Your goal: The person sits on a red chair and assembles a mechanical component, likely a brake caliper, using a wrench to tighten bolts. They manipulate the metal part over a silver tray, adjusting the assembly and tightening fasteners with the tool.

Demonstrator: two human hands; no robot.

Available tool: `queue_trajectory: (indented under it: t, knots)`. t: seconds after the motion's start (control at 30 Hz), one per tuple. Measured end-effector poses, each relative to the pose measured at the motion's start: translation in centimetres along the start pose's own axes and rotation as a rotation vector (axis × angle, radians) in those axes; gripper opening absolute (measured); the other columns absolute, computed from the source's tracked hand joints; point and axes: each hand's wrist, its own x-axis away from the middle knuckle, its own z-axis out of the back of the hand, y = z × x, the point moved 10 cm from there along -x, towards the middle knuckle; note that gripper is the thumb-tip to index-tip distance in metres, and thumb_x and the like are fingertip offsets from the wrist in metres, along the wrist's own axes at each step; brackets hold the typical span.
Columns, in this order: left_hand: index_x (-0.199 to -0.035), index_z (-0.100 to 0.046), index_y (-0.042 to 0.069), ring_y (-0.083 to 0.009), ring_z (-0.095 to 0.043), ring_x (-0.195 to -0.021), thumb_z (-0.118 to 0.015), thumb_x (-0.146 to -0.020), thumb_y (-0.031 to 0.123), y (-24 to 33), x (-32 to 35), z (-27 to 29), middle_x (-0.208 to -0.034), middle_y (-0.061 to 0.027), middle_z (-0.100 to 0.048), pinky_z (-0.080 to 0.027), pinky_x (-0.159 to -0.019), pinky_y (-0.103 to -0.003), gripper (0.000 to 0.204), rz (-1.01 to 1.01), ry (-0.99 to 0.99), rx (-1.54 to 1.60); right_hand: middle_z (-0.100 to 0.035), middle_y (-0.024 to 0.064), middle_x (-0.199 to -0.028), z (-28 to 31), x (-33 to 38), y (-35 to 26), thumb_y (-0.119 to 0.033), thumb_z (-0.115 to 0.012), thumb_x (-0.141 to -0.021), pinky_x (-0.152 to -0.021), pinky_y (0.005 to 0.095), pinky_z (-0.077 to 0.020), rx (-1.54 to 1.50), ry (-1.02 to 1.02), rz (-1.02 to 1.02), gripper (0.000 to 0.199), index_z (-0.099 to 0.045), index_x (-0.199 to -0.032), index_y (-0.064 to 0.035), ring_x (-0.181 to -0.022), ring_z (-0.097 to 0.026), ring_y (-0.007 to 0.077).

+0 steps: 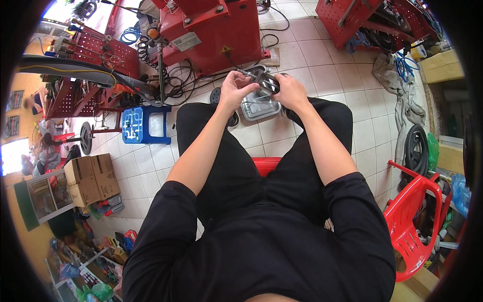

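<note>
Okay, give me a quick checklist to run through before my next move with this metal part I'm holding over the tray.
1. Both hands on the part: ok. Left hand and right hand both grip the dark metal part.
2. Tray underneath to catch drops: ok. The metal tray sits on the floor tiles right below the hands.
3. Seated steadily: ok. The red stool shows between the thighs.
4. Cables clear of feet: cannot tell. Black cables lie near the red machine; feet mostly hidden.
5. Part's condition: cannot tell, too small.
</note>
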Motion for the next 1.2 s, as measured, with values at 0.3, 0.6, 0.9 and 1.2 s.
queue_trajectory:
  t: [0.3, 0.6, 0.9, 1.2]
  knots:
    - [-0.103, -0.049, 0.004, -0.0159, -0.058, -0.096, -0.080, -0.073, 0.006, 0.1, 0.1, 0.1, -0.107, -0.0133, -0.060, -0.046, -0.086, -0.029, 0.043, 0.001, 0.039, -0.009, -0.063, 0.0163, -0.097, -0.1, 0.1, 0.0, -0.024, -0.070, -0.068, -0.080, 0.0430, -0.0514, -0.018, 0.000, -0.001, 0.042, -0.061, -0.106, -0.0086, -0.091, -0.064, 0.0342]
    - [-0.101, -0.052, 0.004, -0.0149, -0.058, -0.097, -0.080, -0.074, 0.007, 0.1, 0.2, -0.1, -0.104, -0.0120, -0.060, -0.046, -0.086, -0.029, 0.039, 0.014, 0.030, 0.001, -0.064, 0.0167, -0.097, -0.1, 0.1, 0.0, -0.024, -0.070, -0.068, -0.080, 0.0430, -0.0515, -0.020, -0.005, -0.006, 0.042, -0.061, -0.106, -0.0082, -0.091, -0.064, 0.0338]
    - [-0.096, -0.052, 0.002, -0.0159, -0.058, -0.099, -0.079, -0.074, 0.006, -0.1, 0.1, 0.0, -0.104, -0.0129, -0.061, -0.046, -0.087, -0.029, 0.035, 0.013, 0.039, -0.020, -0.064, 0.0175, -0.096, -0.5, 0.1, 0.2, -0.024, -0.071, -0.068, -0.081, 0.0429, -0.0515, -0.017, -0.043, -0.017, 0.042, -0.061, -0.105, -0.0076, -0.091, -0.064, 0.0344]
    - [-0.091, -0.050, 0.005, -0.0165, -0.058, -0.098, -0.079, -0.074, 0.007, -0.5, -0.1, 0.2, -0.103, -0.0129, -0.062, -0.045, -0.087, -0.029, 0.034, -0.007, 0.027, -0.005, -0.065, 0.0163, -0.097, -0.4, 0.1, 0.0, -0.023, -0.070, -0.068, -0.082, 0.0422, -0.0514, -0.011, -0.062, -0.022, 0.042, -0.061, -0.106, -0.0078, -0.093, -0.064, 0.0333]
